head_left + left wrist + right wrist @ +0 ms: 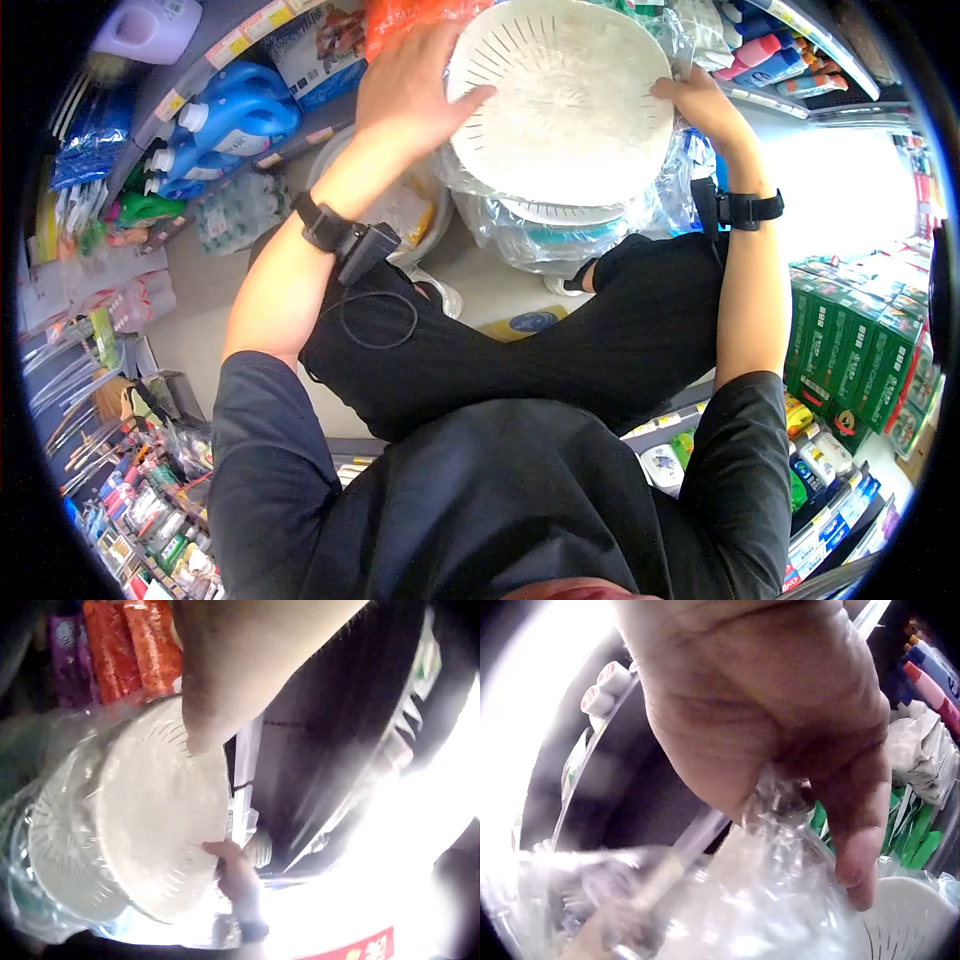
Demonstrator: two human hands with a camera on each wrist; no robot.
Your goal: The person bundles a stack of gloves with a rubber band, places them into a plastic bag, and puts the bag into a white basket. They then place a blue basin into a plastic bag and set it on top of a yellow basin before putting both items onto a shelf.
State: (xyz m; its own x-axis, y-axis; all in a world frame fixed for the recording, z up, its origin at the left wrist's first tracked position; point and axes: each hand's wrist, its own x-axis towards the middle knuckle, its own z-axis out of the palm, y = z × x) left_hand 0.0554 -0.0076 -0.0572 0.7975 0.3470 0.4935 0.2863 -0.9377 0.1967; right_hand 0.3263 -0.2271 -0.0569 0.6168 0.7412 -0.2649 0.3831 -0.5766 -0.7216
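The upper basket (560, 100) mostly hides the lower basket (568, 213) at its six o'clock; head view's twelve-o'clock edge crops orange packaging (388, 18).

arms (275, 290) reach forward, left hand (408, 95) and right hand (708, 108) apart, thumbs (472, 102) turned inward.

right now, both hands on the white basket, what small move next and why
Perhaps ease the clear plastic away from the white basket with the right hand while the left hand steadies the basket, since plastic bunches against the right hand, close to the basket.
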